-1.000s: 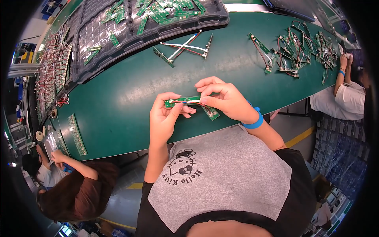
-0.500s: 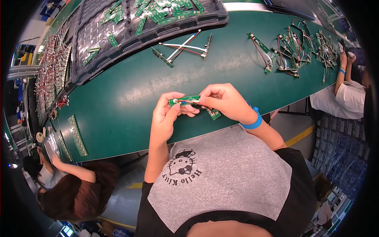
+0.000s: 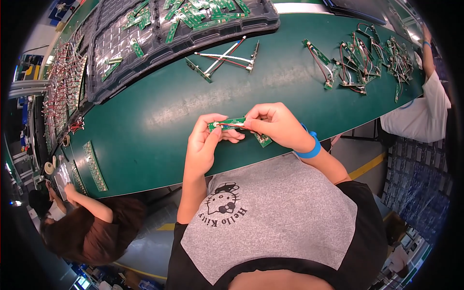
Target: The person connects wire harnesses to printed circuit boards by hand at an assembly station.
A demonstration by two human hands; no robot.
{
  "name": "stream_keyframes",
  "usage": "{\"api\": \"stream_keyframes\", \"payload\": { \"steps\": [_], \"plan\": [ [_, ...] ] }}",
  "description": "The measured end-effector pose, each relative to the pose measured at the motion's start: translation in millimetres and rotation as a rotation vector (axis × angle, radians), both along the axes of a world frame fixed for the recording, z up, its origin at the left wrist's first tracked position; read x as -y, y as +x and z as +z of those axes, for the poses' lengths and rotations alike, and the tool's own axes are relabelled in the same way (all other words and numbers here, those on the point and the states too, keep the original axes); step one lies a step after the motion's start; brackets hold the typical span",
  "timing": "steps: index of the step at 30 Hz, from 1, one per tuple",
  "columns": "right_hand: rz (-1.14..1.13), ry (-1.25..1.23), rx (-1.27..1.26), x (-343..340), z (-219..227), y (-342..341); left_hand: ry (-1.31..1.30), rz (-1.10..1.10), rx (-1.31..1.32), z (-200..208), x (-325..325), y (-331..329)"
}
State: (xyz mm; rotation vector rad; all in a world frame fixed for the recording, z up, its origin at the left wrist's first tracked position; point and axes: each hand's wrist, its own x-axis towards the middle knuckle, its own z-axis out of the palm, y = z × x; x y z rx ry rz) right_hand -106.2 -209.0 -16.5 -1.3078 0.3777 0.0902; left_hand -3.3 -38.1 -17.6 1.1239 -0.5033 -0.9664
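Close in front of me, above the near edge of the green table [image 3: 183,150], both hands hold a narrow green circuit board [image 3: 235,121]. My left hand [image 3: 205,140] is closed on the board's left end, thumb by a white connector [image 3: 215,124]. My right hand [image 3: 273,124] pinches at the other end, where thin wires [image 3: 234,125], red and dark, run along the board. A second small green board [image 3: 262,139] hangs below my right fingers. How the wires join it is hidden by that hand.
At the back left a black tray [image 3: 270,25] carries many loose green boards. Beyond my hands lie two wired boards [image 3: 199,70]; more wired boards [image 3: 357,63] are heaped at the right. Long board strips [image 3: 94,165] lie at the left. Co-workers [image 3: 96,227] sit on both sides.
My hands and the board have barely moved. The co-worker at the right has reached an arm farther across the table; the one at the left has shifted slightly.
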Motion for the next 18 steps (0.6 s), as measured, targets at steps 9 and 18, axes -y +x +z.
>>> {"api": "stream_keyframes", "payload": {
  "steps": [9,18],
  "plan": [
    [0.007,0.016,-0.025,0.1,3.0,1.5,0.007,-0.002,0.032,1.6,0.3,-0.3],
    [0.046,-0.006,-0.006,-4.2,1.5,0.8,0.059,0.059,0.05,3.2,1.0,-7.5]
  ]
}}
